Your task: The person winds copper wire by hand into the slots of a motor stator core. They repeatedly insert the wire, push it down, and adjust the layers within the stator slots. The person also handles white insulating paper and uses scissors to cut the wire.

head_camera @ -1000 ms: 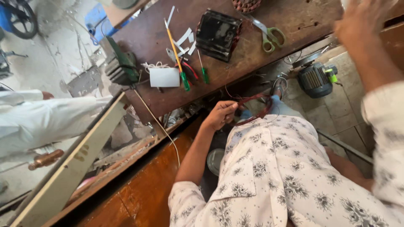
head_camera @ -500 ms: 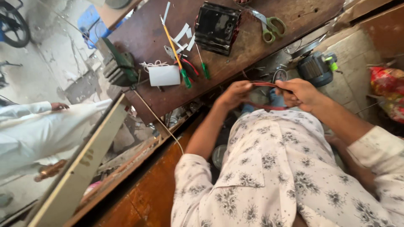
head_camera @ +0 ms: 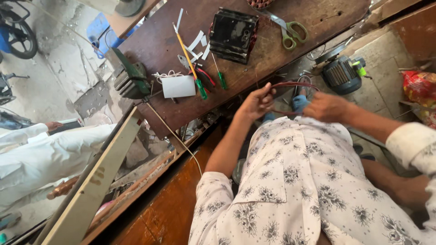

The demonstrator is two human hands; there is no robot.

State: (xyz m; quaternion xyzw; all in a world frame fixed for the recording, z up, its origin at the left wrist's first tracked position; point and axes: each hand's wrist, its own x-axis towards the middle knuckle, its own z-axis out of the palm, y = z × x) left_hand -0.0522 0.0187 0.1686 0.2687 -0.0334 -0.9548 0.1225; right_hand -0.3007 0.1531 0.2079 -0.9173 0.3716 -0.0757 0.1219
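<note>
Head view, I'm seeing a reddish-brown wire loop (head_camera: 290,86) stretching between both hands below the counter (head_camera: 159,45) edge, left hand (head_camera: 256,102) fingers pinching it, right hand (head_camera: 327,106) fingers gripping it, loop blurring, its lower part hiding behind the hands.
</note>
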